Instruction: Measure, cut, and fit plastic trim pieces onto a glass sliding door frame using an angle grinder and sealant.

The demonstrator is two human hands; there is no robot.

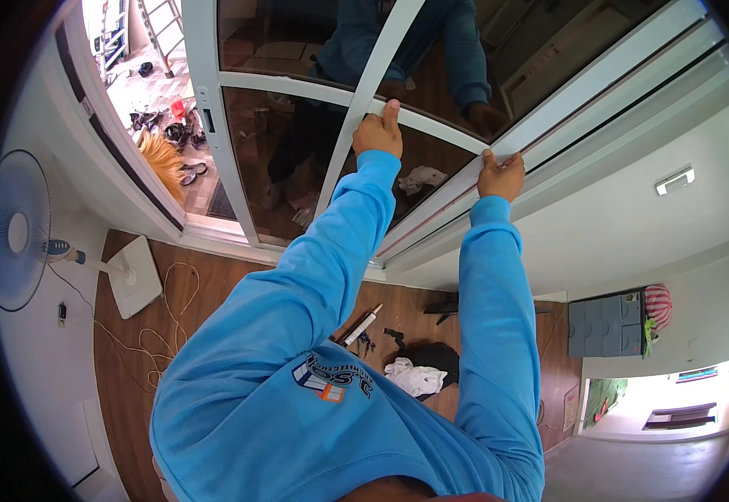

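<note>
A white-framed sliding door (291, 84) with dark glass panes stands before me, and its glass mirrors my blue sleeves. My left hand (378, 134) is closed on the upright middle bar where it meets a crossbar, its thumb pointing up. Lower on the right, my right hand (501, 176) grips the door's white side rail, thumb and fingertips pressed at its edge. The undersides of both hands' fingers are partly hidden. A latch plate (207, 117) shows on the door's left stile, beside the open doorway.
A standing fan (20, 222) is at left, its cord (143, 343) on the wooden floor. Below me lie a sealant tube (361, 325), a white cloth (415, 377) and a black bag (441, 358). Grey drawers (605, 325) stand right. Beyond the doorway are ladders (160, 38) and a broom (162, 164).
</note>
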